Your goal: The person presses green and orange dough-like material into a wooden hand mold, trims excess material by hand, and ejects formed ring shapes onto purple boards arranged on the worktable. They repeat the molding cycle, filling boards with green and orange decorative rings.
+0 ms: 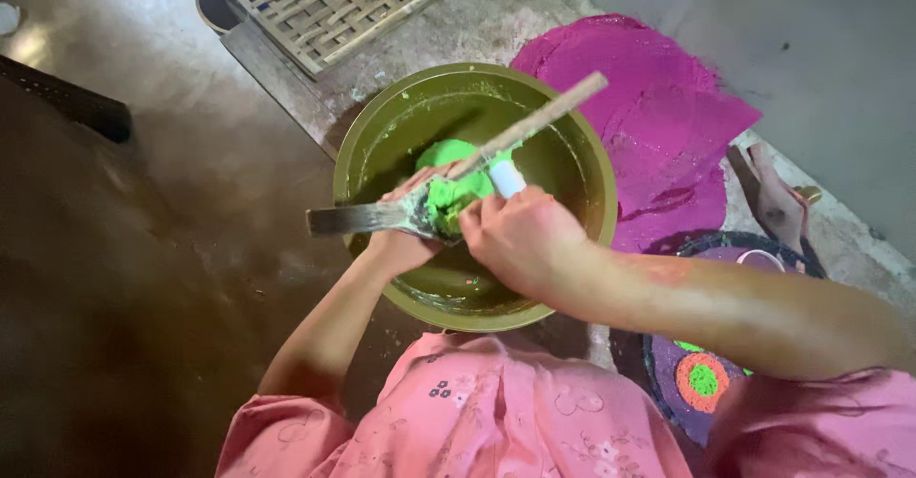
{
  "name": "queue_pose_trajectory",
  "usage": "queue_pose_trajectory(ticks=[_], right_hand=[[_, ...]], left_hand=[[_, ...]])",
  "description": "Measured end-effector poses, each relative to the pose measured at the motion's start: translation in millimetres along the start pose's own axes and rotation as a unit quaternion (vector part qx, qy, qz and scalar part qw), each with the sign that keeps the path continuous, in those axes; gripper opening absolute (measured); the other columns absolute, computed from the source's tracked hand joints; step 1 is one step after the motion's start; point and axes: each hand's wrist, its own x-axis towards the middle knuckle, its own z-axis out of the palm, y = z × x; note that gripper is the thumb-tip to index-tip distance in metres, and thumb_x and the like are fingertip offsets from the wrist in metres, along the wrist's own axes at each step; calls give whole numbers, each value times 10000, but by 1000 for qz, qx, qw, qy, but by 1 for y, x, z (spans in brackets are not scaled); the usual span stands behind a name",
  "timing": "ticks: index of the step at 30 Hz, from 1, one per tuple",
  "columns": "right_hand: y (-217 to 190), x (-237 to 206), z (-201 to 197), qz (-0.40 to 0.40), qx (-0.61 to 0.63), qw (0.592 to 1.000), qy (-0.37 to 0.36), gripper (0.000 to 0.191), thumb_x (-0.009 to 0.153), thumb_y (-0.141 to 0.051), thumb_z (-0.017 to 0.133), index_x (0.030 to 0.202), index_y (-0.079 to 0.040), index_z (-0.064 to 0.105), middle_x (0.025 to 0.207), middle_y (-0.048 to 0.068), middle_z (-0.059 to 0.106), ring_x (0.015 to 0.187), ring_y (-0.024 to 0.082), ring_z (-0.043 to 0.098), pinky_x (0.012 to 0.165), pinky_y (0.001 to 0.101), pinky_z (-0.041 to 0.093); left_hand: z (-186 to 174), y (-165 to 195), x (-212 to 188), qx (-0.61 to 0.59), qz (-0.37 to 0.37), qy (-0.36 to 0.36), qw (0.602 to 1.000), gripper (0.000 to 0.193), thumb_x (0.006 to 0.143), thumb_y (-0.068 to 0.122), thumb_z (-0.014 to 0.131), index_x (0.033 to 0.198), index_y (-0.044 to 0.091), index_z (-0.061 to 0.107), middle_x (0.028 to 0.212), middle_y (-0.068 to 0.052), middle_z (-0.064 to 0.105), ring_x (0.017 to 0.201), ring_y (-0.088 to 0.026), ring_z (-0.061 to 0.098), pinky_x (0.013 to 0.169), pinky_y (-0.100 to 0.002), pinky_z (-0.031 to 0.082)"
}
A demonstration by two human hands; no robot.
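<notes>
Head view | right hand (523,239) gripping wooden-handled scraper (429,213) at its white band | left hand (405,235) pressing green paste (453,187) onto blade, fingers loosely curled | paste sitting in olive bowl (582,168) — looking soft, sticky, light — best lifted by scraper handle

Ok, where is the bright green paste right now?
In the head view, the bright green paste sits centre frame inside the round olive-green bowl, heaped between the left hand and right hand, left of the magenta powder pile.
</notes>
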Motion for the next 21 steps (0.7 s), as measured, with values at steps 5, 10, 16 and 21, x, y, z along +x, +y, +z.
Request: queue_pose_trajectory(ticks=[5, 10, 16, 21], right_hand=[[29, -37, -3, 50, 128, 990, -36, 232, 852, -173, 636, 1070, -93, 645, 839, 85, 705, 706, 264, 728, 576, 408, 574], [40, -35, 17, 174, 419, 890, 51, 587, 878, -171, 673, 1451, -149, 549, 1108, 137, 728, 926, 322, 738, 801, 414, 583], [-27, -7, 96, 158, 639, 735, 162, 396, 1022, -30, 564, 1416, -17, 530, 1229, 220, 720, 1167, 290, 720, 959, 365, 552], [1, -17, 116, 178, 675, 700, 149, 426, 1009, -46, 519, 1433, -33, 558, 1039, 169, 754, 814, 204, 674, 752, 353, 560]], left_hand=[[-9, -29, -9, -1, -86, 9, 996, 496, 812, 282, 823, 1269, 196, 649, 1279, -82, 663, 1134, -266, 670, 963, -389, 559], [-4, -41, 0, 74, -94, 124, 985, 551, 997, 340, 832, 1414, 87, 577, 1345, -112, 608, 1251, -302, 637, 1008, -399, 556], [-10, -38, 14, 167, -126, 121, 970, 503, 813, 328, 815, 1258, 152, 660, 1568, -144, 492, 1292, -403, 574, 958, -443, 534], [-11, -36, 25, 273, -83, 148, 947, 645, 863, 466, 741, 1382, 96, 639, 1578, -245, 362, 1307, -440, 500, 1034, -468, 506]])
